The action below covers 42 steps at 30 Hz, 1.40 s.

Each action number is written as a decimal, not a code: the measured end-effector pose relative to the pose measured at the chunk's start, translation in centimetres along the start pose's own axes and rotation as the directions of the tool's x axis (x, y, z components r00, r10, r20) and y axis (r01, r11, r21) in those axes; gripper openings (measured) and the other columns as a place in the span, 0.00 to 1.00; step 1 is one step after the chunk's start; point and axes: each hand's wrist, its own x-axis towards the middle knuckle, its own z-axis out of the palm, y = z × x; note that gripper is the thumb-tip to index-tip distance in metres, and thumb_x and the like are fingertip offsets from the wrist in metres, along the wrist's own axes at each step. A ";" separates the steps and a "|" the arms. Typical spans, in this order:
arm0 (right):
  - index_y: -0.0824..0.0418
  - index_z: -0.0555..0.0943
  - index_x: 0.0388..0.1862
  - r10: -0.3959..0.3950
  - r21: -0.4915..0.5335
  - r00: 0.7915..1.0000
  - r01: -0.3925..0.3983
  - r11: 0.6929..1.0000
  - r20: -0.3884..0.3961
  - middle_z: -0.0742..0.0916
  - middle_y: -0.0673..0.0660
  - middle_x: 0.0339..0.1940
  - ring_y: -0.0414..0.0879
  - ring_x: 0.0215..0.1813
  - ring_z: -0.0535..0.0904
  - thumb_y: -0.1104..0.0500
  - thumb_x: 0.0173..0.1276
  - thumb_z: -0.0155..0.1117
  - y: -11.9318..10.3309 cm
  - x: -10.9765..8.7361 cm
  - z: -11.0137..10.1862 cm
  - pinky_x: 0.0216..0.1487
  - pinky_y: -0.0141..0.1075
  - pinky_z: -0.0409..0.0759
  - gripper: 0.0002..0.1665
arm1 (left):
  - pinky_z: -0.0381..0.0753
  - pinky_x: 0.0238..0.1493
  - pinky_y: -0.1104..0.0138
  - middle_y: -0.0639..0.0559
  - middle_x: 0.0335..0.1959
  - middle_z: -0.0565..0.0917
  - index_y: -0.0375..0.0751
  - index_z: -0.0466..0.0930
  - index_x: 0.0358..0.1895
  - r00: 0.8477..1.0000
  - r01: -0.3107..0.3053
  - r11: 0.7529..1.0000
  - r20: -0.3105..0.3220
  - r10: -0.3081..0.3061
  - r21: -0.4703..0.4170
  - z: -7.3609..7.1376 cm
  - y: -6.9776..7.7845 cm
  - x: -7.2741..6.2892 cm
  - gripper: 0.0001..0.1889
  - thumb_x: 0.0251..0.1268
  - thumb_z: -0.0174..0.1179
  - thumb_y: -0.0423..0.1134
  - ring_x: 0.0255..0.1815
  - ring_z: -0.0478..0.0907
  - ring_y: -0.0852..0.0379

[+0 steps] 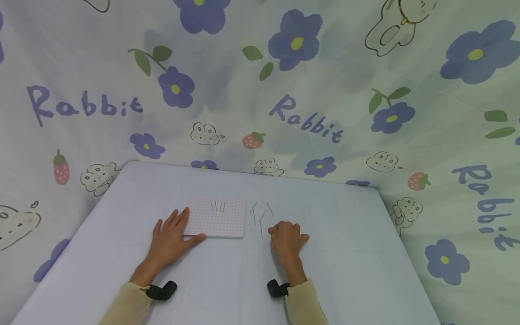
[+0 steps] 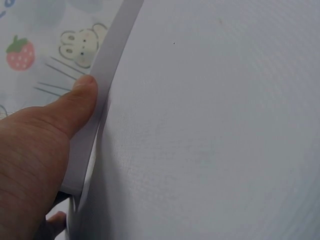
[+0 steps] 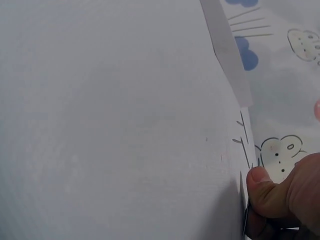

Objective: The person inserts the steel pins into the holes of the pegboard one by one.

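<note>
A white pegboard (image 1: 215, 223) covered in small holes lies on the table, with several thin dark pins (image 1: 218, 206) standing upright near its far edge. My left hand (image 1: 168, 243) rests against the board's left side, fingers spread and straight, its thumb (image 2: 82, 100) at the front edge. To the right of the board, several loose thin pins (image 1: 263, 214) are scattered on the cloth. Beside them is my right hand (image 1: 289, 239), fingers curled. Its thumb and a finger appear to pinch a thin dark pin (image 3: 247, 217), largely hidden by the hand.
A white cloth covers the table (image 1: 345, 271). Behind and at both sides hangs a pale curtain (image 1: 231, 99) printed with flowers, rabbits and strawberries. A dark wrist camera (image 1: 161, 291) is strapped to the left wrist, another camera (image 1: 278, 289) to the right.
</note>
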 end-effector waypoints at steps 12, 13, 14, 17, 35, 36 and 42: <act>0.52 0.85 0.22 -0.049 0.062 0.993 0.042 0.997 0.104 0.85 0.48 0.25 0.50 0.39 0.76 0.49 0.66 0.70 -2.3 0.4 -0.3 0.44 0.57 0.64 0.14 | 0.41 0.71 0.31 0.32 0.76 0.62 0.30 0.55 0.78 1.000 0.006 1.000 0.012 -0.006 -0.004 -0.3 0.1 0.0 0.57 0.59 0.62 0.71 0.78 0.52 0.31; 0.52 0.85 0.23 -0.057 0.070 0.992 0.049 0.996 0.112 0.84 0.47 0.24 0.49 0.39 0.76 0.49 0.67 0.70 -2.6 0.5 -0.4 0.44 0.56 0.64 0.14 | 0.41 0.71 0.31 0.32 0.77 0.62 0.30 0.55 0.78 1.000 0.007 1.000 0.014 -0.007 -0.005 -0.3 0.1 -0.1 0.57 0.59 0.63 0.71 0.78 0.52 0.31; 0.52 0.84 0.24 -0.066 0.080 0.991 0.057 0.995 0.119 0.84 0.46 0.24 0.49 0.39 0.76 0.48 0.67 0.69 -3.0 0.6 -0.4 0.43 0.55 0.64 0.14 | 0.41 0.71 0.31 0.32 0.76 0.62 0.30 0.55 0.78 1.000 0.009 1.000 0.014 -0.009 -0.006 -0.3 0.0 -0.1 0.57 0.59 0.63 0.70 0.78 0.52 0.31; 0.52 0.84 0.26 -0.101 0.124 0.985 0.084 0.989 0.138 0.82 0.45 0.23 0.47 0.37 0.75 0.48 0.69 0.68 -4.2 0.9 -0.6 0.43 0.54 0.64 0.14 | 0.41 0.72 0.31 0.32 0.77 0.62 0.30 0.55 0.78 1.000 0.010 1.000 0.014 -0.010 -0.006 -0.3 0.0 -0.3 0.57 0.59 0.63 0.70 0.78 0.52 0.31; 0.52 0.83 0.37 -0.328 0.251 0.942 0.303 0.919 0.063 0.87 0.44 0.31 0.44 0.39 0.77 0.49 0.77 0.59 -10.0 3.3 0.3 0.47 0.52 0.67 0.11 | 0.41 0.72 0.32 0.34 0.77 0.61 0.30 0.55 0.78 1.000 0.011 1.000 0.021 -0.011 0.007 -0.1 -0.3 0.2 0.57 0.59 0.60 0.73 0.79 0.52 0.32; 0.52 0.83 0.38 -0.332 0.258 0.941 0.306 0.917 0.065 0.88 0.44 0.32 0.45 0.40 0.77 0.49 0.77 0.58 -10.1 3.3 0.4 0.48 0.53 0.67 0.11 | 0.41 0.72 0.32 0.34 0.77 0.61 0.31 0.55 0.78 1.000 0.011 1.000 0.021 -0.011 0.009 0.0 -0.3 0.2 0.57 0.58 0.60 0.73 0.79 0.52 0.32; 0.52 0.84 0.42 -0.357 0.273 0.932 0.329 0.904 0.059 0.89 0.44 0.36 0.44 0.40 0.77 0.52 0.77 0.58 -10.4 3.4 1.4 0.49 0.51 0.66 0.09 | 0.42 0.72 0.31 0.33 0.76 0.63 0.29 0.56 0.77 1.000 0.015 1.000 0.024 -0.015 0.007 -0.1 -0.3 -0.1 0.57 0.58 0.62 0.71 0.78 0.53 0.31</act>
